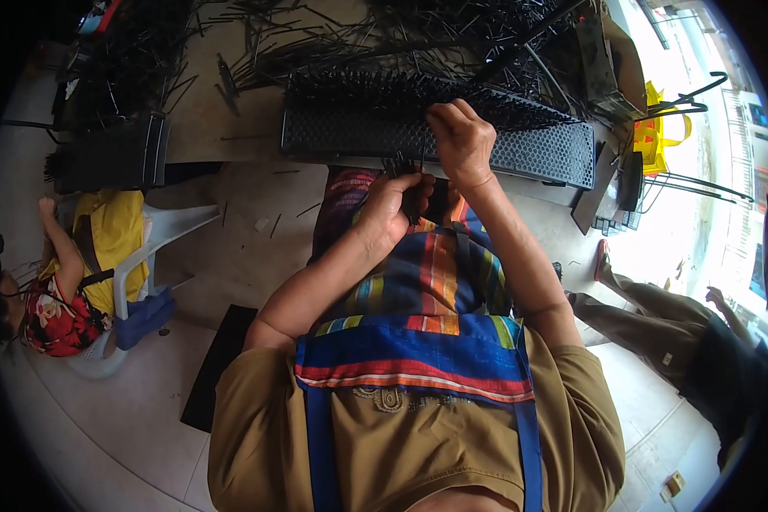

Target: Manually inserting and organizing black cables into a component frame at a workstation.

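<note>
A long black tray [546, 155] with a grid of small holes lies across the table's near edge. Many thin black pieces [358, 90] stand upright in its far rows, while the near rows show bare holes. My left hand [391, 205], just below the tray's near edge, is closed around a bunch of thin black sticks [398, 164] whose tips poke up past the fingers. Over the tray, my right hand [465, 141] is closed in a pinch, close to the standing pieces. Whatever its fingertips hold is too small and dark to tell.
Loose black sticks [307, 43] lie heaped across the table behind the tray. A cardboard box [623, 68] and a yellow basket [653, 136] are at right. A seated person [55, 290] works at left beside another black tray [111, 158]. Another person's legs [640, 307] extend at right.
</note>
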Available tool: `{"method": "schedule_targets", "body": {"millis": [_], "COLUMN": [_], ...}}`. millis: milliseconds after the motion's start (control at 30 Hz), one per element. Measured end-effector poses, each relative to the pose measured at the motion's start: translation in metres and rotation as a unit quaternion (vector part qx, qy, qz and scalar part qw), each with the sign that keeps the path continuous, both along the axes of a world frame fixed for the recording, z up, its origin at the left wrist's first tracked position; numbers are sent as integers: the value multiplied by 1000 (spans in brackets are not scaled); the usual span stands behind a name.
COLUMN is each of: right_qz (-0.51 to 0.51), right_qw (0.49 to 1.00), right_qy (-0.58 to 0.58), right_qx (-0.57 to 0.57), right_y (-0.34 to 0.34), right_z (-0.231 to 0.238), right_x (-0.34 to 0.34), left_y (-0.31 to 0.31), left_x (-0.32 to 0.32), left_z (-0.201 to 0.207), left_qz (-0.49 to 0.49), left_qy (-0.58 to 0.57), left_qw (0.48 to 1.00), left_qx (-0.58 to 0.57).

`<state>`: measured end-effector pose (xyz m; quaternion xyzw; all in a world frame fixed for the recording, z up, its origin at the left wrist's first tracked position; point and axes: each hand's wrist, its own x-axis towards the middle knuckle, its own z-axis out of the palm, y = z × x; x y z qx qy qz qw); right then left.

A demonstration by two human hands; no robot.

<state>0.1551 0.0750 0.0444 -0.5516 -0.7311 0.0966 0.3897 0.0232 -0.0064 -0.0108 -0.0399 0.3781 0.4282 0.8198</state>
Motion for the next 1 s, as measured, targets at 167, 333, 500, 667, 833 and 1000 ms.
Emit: {"method": "schedule_targets", "body": {"millis": [167,333,500,667,833,1000], "right_qz": [52,55,85,48,45,-7], "right_qw": [994,993,992,985,981,859], "right_qy": [-99,-98,-92,-154,93,348], "right_qx": [-12,-28,-29,-57,-165,-376], "right_y": [8,15,15,11,-14,-25], "right_z": [11,14,14,11,-3,-8], "right_x": [-4,6,5,5,18,26], "left_y": [-1,-1,-1,-1,0,0], "left_x": [2,0,2,3,3,8], "left_z": [4,3,1,-2,1,9], "left_qz": [2,-7,-9,-8,-5,-33], "left_qy": [1,-5,-17,-18,-35,34], "left_qw": [1000,1000,1000,1000,999,999], "left_qx": [-17,-8,-12,-12,24,17]}}
